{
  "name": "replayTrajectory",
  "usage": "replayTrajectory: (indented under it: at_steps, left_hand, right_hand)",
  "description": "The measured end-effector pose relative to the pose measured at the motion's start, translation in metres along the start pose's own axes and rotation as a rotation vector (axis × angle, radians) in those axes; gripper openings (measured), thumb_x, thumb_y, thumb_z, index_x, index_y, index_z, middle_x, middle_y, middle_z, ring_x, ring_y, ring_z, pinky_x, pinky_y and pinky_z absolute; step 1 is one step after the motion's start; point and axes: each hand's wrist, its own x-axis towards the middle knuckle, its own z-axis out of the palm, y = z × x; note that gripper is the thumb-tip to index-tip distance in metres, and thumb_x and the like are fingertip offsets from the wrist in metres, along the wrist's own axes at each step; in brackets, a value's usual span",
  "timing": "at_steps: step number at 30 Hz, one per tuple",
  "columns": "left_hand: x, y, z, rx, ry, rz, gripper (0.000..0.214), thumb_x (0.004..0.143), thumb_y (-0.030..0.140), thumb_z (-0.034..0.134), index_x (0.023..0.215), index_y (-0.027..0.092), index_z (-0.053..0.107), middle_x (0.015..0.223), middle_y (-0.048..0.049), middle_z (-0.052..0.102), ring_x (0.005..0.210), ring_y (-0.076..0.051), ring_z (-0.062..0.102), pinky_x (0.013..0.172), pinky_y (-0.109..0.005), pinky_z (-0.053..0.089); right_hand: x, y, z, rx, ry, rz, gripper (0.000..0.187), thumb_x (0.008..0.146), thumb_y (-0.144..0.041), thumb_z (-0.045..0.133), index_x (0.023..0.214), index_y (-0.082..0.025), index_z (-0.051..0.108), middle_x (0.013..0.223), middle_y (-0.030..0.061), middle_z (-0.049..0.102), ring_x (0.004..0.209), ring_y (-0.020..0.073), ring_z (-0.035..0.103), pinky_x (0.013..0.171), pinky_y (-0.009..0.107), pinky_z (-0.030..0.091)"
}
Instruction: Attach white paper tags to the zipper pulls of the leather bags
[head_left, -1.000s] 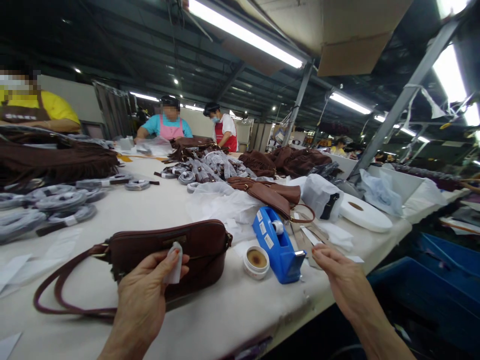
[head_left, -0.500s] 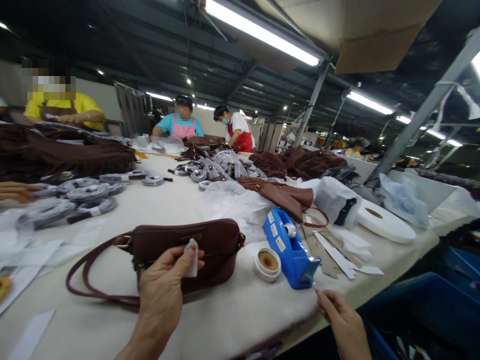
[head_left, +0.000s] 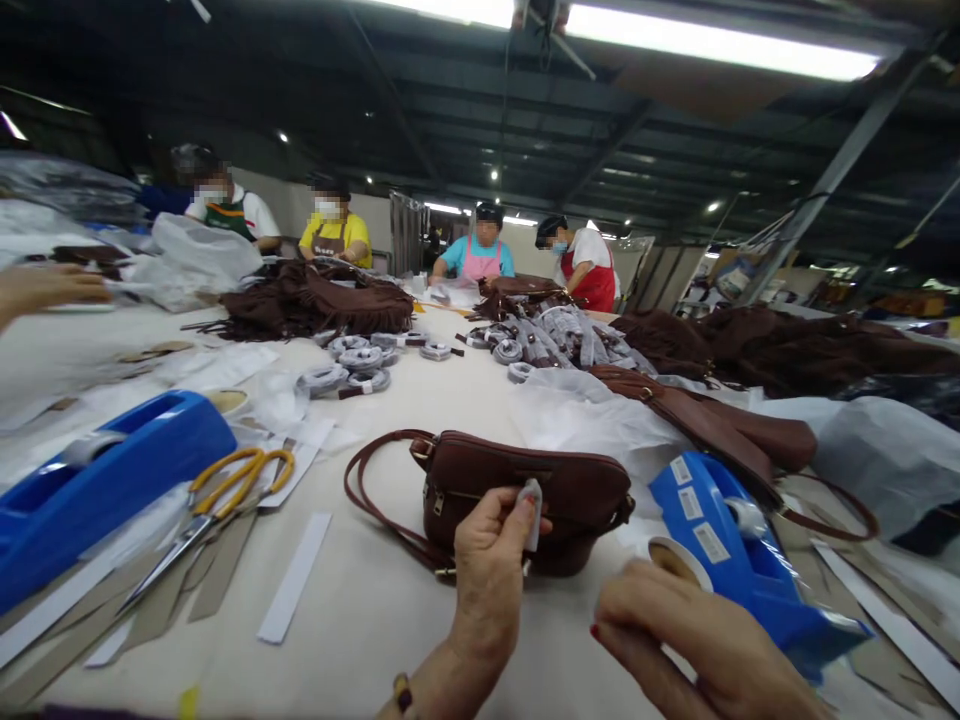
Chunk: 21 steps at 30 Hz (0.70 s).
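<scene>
dark brown leather handbag [head_left: 577,490] lies crosswise just beyond hands | left hand [head_left: 491,565] touching it, pinching small white paper slip [head_left: 533,500] | right hand [head_left: 675,635] curled beside blue plastic tape dispenser [head_left: 739,565], hold unclear

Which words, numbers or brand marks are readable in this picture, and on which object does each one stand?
No text can be read.
White stickers on the right blue plastic tape dispenser, near the right hand: too blurred.
Small white slip pinched by the left hand against the dark brown leather handbag: shows no print.
Co-workers' aprons: too small.
</scene>
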Motion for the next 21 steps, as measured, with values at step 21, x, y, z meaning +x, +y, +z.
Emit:
replayTrajectory:
  at_steps: [21]
  left_hand:
    - [0.0, 0.001, 0.001, 0.076, 0.034, 0.154, 0.011, 0.076, 0.025, 0.06, 0.08, 0.018, 0.067, 0.073, -0.0014, 0.067, 0.068, -0.014, 0.059, 0.065, -0.022, 0.047]
  right_hand:
    - [0.063, 0.029, 0.029, -0.09, 0.154, 0.31, 0.027, 0.079, -0.036, 0.054, 0.057, -0.02, 0.05, 0.048, -0.0043, 0.049, 0.044, 0.0094, 0.044, 0.044, 0.021, 0.033]
